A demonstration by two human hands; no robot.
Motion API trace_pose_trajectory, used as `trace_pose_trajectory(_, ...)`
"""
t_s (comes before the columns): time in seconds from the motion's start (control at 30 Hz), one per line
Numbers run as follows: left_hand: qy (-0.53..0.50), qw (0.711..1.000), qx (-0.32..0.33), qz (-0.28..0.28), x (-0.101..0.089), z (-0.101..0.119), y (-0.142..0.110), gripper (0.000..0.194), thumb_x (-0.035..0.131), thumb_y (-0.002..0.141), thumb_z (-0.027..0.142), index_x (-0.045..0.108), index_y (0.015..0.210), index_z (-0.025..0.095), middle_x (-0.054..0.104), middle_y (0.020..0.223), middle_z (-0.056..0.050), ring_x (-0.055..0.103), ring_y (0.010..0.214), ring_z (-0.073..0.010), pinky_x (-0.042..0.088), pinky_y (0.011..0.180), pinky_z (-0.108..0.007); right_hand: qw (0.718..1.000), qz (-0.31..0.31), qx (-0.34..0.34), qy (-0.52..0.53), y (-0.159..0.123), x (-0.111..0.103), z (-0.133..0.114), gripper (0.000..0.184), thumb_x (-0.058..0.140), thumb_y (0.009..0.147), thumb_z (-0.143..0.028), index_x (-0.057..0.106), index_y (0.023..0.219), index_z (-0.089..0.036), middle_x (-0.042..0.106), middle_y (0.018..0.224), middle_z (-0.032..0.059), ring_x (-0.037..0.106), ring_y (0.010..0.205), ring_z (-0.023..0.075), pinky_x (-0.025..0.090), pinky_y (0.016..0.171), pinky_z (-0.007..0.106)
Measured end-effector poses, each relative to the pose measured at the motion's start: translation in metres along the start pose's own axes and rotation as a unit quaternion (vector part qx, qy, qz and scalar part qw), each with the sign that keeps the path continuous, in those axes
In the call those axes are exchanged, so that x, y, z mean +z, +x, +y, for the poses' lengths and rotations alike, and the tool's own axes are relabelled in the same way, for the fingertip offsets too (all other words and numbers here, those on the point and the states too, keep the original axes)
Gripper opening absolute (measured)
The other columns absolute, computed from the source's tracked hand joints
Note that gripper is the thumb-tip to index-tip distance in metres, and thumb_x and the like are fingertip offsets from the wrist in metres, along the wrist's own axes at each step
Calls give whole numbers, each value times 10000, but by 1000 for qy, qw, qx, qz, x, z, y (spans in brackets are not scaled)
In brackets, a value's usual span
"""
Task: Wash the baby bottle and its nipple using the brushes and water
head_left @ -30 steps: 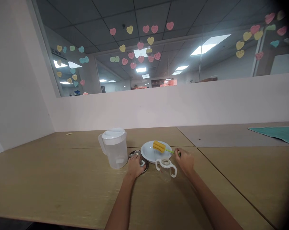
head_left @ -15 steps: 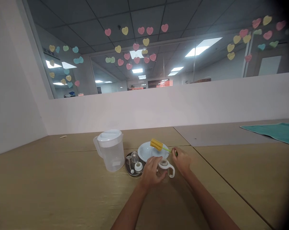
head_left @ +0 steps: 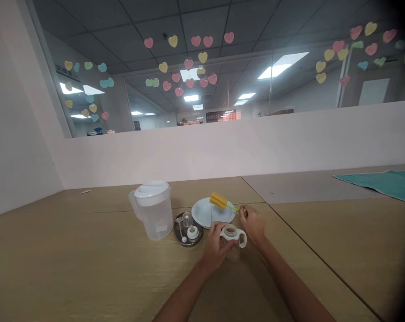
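Observation:
My left hand [head_left: 216, 246] is wrapped round a clear baby bottle [head_left: 234, 254] with white handles and an uncovered mouth that faces up and toward me. In my right hand [head_left: 253, 222] is the green handle of a bottle brush [head_left: 219, 201]; its yellow sponge head points left, over a white bowl [head_left: 200, 210]. Left of the bottle, a small metal tray [head_left: 188, 243] carries a white ring cap [head_left: 192, 232], a clear dome cover [head_left: 187, 219] and a straw with a weighted end [head_left: 181, 229].
A clear lidded pitcher [head_left: 155, 219] stands left of the tray. A teal cloth [head_left: 386, 183] lies at the far right of the table [head_left: 88, 259]. Behind the table runs a white wall [head_left: 222, 152] below a window with heart-shaped notes.
My left hand has brought the bottle slightly lower and nearer, and its mouth shows more. My right hand still holds the brush in nearly the same place. The view has shifted a little.

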State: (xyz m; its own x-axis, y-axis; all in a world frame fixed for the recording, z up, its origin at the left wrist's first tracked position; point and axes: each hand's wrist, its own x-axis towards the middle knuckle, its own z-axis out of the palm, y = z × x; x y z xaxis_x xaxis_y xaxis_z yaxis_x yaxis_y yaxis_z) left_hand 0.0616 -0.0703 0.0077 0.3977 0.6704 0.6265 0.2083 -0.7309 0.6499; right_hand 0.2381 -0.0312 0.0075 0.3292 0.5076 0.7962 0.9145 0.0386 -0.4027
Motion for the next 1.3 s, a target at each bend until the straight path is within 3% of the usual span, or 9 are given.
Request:
trace_pose_trajectory(0.43, 3, 999, 32, 26, 1, -2, -3, 414, 651, 726, 408, 538, 1064, 197, 600, 1047, -74, 558, 967, -209, 449, 861, -334, 1000, 0, 3, 10, 1, -1, -1, 355, 353, 873, -308, 620, 694, -159, 640, 669, 48, 478, 560, 108, 224, 558, 243)
trace_pose_trajectory(0.67, 21, 999, 12, 38, 0, -2, -3, 512, 665, 700, 426, 521, 1134, 195, 600, 1104, -90, 563, 1010, -234, 459, 871, -355, 1000, -2, 2, 6, 1, -1, -1, 371, 340, 875, -317, 621, 693, -157, 631, 653, 44, 477, 556, 108, 215, 548, 244)
trace_pose_trajectory(1.07, 9, 1000, 5, 26, 0, -5, -2, 545, 694, 686, 400, 514, 1162, 204, 594, 1130, -82, 553, 1030, -225, 448, 897, -359, 1000, 10, -4, 6, 2, -2, -3, 354, 362, 871, -306, 633, 699, -158, 641, 647, 44, 480, 558, 109, 212, 551, 243)
trace_pose_trajectory(1.3, -9, 1000, 1, 5, 0, -1, 0, 454, 694, 688, 415, 595, 1076, 203, 624, 1097, -77, 566, 1013, -230, 441, 905, -365, 1000, 10, -5, 13, 2, -5, -4, 371, 337, 873, -308, 628, 703, -153, 656, 676, 60, 507, 576, 120, 243, 567, 244)
